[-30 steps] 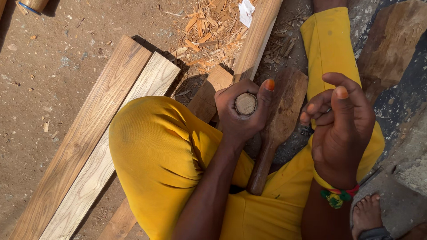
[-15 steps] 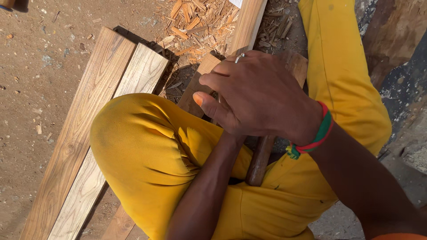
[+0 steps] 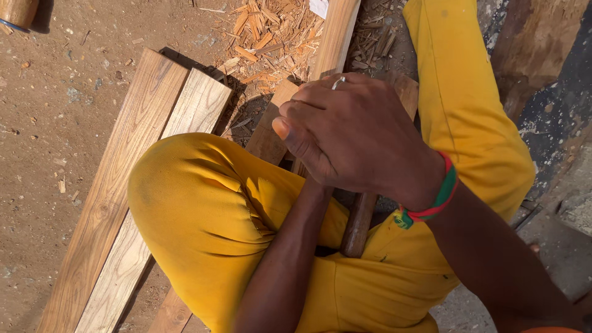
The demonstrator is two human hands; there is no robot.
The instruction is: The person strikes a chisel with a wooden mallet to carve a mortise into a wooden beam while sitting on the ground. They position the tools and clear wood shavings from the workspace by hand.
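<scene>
Two hands meet over your lap as you sit on the sandy ground in yellow trousers point(image 3: 209, 228). Your right hand point(image 3: 361, 139), a red-and-green woven bracelet point(image 3: 435, 200) at its wrist, is cupped palm-down with fingers curled shut, apparently pressing from above to steady whatever sits underneath. It covers your left hand entirely; only the left forearm point(image 3: 287, 259) rises beneath it, so whether those fingers are closed cannot be told. A dark, rounded wooden handle point(image 3: 357, 225) slants out just below the right palm and rests between your thighs, seemingly braced there. Its upper end is hidden under the curled fingers. Two pale wooden planks point(image 3: 135, 179) lie side by side to your left, and orange wood shavings point(image 3: 265, 34) are scattered beyond your knees.
</scene>
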